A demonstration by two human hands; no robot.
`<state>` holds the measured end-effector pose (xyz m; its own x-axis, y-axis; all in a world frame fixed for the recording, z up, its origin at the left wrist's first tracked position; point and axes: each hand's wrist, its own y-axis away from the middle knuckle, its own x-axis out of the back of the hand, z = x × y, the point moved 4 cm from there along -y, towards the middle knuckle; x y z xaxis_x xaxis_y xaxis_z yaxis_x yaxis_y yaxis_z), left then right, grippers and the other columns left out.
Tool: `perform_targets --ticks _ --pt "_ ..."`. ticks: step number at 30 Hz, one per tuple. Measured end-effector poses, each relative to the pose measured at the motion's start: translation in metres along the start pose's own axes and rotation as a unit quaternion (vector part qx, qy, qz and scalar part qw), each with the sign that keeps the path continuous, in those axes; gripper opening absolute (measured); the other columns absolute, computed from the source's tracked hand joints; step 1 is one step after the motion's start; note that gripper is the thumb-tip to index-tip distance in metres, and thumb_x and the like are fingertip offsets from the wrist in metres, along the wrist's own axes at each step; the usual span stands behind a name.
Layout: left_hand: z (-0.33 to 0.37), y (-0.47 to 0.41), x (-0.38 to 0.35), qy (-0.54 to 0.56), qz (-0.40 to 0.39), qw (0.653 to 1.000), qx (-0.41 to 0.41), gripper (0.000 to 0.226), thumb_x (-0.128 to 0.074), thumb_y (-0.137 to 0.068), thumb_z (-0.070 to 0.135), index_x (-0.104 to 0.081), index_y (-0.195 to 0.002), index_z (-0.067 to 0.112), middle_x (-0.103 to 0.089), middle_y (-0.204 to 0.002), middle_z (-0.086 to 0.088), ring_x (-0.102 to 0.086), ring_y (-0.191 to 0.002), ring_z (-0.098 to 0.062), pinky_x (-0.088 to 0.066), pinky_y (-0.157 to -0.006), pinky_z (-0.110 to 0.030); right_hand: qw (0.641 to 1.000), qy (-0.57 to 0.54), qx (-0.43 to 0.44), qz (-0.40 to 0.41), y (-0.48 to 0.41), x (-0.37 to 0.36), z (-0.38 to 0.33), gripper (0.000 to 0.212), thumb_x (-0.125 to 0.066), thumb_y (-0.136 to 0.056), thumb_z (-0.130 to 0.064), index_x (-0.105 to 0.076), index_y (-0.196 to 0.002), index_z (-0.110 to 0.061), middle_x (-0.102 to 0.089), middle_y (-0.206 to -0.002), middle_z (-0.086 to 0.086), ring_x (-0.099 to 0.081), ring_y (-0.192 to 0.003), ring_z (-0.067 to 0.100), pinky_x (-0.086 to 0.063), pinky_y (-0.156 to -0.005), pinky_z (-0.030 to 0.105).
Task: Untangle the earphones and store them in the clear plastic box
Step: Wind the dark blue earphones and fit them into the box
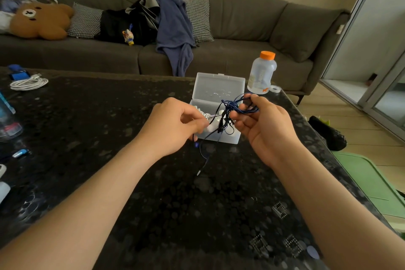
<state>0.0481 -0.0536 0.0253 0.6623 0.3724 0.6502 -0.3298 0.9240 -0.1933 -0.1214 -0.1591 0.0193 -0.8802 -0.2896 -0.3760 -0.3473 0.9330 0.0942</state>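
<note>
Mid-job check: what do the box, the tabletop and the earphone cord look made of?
Box: clear, slightly cloudy plastic, see-through walls. Tabletop: likely polished dark stone or glossy laminate, speckled with soft reflections. Earphone cord: thin, limp, dark blue, probably rubbery plastic coating.

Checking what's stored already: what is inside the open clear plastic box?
White earphone cords lie in the clear plastic box. The left hand, right hand and the tangled dark blue earphones they hold hide the rest.
</note>
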Motion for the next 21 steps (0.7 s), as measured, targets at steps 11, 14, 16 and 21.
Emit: perform_targets --ticks 11,14,16,21 --pt "0.015 0.011 -0.019 0.298 -0.151 0.927 0.168 0.02 -0.049 -0.112 0.016 -0.063 -0.122 0.005 -0.075 -0.087 -0.019 -0.076 -0.071 -0.031 -0.065 -0.064 -0.04 0.99 -0.104 -0.071 -0.059 0.004 -0.007 0.005 0.015 -0.05 -0.109 -0.015 -0.063 -0.111 -0.007 -0.065 -0.083 0.01 -0.068 -0.063 0.022 -0.053 -0.052 0.027" --pt "0.019 0.012 -0.023 0.307 -0.144 0.929 0.149 0.019 -0.062 -0.107 0.018 -0.058 -0.126 0.014 -0.074 -0.097 -0.019 -0.079 -0.075 -0.033 -0.064 -0.062 -0.04 0.982 -0.132 -0.106 -0.08 0.007 -0.009 0.008 0.015 -0.048 -0.109 -0.014 -0.061 -0.111 -0.008 -0.066 -0.086 0.012 -0.066 -0.061 0.02 -0.052 -0.05 0.027" --pt "0.02 0.011 -0.024 0.301 -0.128 0.935 0.134 0.028 -0.067 -0.104 0.018 -0.053 -0.128 0.019 -0.073 -0.101 -0.02 -0.079 -0.075 -0.036 -0.064 -0.061 -0.041 0.978 -0.138 -0.128 -0.09 0.008 -0.011 0.01 0.015 -0.046 -0.11 -0.014 -0.06 -0.11 -0.009 -0.066 -0.08 0.01 -0.063 -0.058 0.017 -0.05 -0.048 0.025" --pt "0.019 0.009 -0.022 0.244 -0.093 0.961 0.088 0.034 -0.074 -0.099 0.019 -0.056 -0.127 0.027 -0.072 -0.099 -0.015 -0.075 -0.064 -0.028 -0.064 -0.06 -0.043 0.977 -0.117 -0.149 -0.1 0.006 -0.011 0.014 0.016 -0.044 -0.109 -0.014 -0.059 -0.105 -0.01 -0.06 -0.072 0.005 -0.05 -0.05 0.011 -0.04 -0.042 0.021"
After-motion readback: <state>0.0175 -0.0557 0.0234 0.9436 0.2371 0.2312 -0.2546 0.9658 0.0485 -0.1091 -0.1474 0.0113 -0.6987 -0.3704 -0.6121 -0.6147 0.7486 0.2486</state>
